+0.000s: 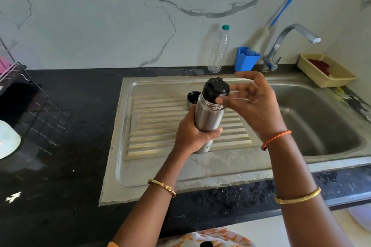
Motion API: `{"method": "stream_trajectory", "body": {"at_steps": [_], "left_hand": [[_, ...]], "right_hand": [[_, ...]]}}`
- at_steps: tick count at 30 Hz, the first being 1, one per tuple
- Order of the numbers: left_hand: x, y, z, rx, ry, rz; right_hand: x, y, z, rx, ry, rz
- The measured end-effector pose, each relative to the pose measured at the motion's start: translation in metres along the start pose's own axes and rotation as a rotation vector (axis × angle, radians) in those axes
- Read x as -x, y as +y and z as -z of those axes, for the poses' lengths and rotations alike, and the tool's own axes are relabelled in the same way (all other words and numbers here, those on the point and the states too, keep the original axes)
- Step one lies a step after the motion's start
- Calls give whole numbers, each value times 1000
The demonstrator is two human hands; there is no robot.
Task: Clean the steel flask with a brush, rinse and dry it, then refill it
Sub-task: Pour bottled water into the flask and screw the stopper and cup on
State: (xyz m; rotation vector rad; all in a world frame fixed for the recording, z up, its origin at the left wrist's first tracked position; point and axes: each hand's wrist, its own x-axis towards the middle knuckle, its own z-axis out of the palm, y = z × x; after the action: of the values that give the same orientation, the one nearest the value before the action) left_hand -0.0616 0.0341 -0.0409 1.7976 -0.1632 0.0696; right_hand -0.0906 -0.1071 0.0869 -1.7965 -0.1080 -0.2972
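**Hands on a steel flask above the sink's draining board**

Head view: the left hand (193, 133) wraps its fingers and thumb round the lower body of the flask (208, 116), holding it upright, slightly tilted, over the ribbed draining board (160, 124). The flask's black stopper (215, 88) sits on its neck. The right hand (254, 99) is at the stopper, just right of the left grip and higher; its thumb tip touches the stopper's lower edge while the other fingers are spread and loosely bent, apart from it.

Just behind the flask, on the board, stands a small steel cup (193, 100), open side up. Right of both hands lies the sink (321, 126). Beyond the hands, along the wall, stand a clear bottle (218, 50), a blue holder (246, 59) with a brush (277, 20) leaning in it, and the tap (289, 40). Far right of the grip sits a cream basket (329, 73). Far left, on the dark tabletop (80, 106), is a wire rack (30, 102).
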Motion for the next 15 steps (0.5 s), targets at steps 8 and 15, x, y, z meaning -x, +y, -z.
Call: {"method": "stream_trajectory", "body": {"at_steps": [8,15], "left_hand": [[-1,0,0,10,-5,-1],[-1,-1,1,8,-6,3]], "right_hand": [[-10,-2,5,-110,-259,-68],[-5,0,-6,-13,-26,-13]]}}
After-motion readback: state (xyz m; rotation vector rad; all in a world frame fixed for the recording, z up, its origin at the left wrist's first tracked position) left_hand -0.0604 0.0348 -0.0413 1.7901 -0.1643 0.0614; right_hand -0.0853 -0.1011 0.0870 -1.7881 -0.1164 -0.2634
